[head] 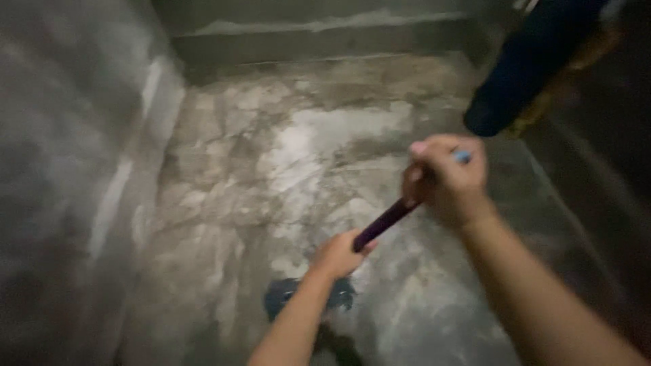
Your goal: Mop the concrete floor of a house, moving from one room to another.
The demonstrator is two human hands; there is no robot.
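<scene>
Two hands, left hand (337,255) and right hand (447,177), are gripping a stiff, probably light, dark handle (385,222) near its top.

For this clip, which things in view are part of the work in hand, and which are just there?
In use:
- dark purple handle, gripped by both hands
- left hand, lower on it
- right hand, at its blue-tipped top
- blurred dark head at its lower end, on the wet concrete floor

Just there:
- dark blue object, top right
- concrete walls
</scene>
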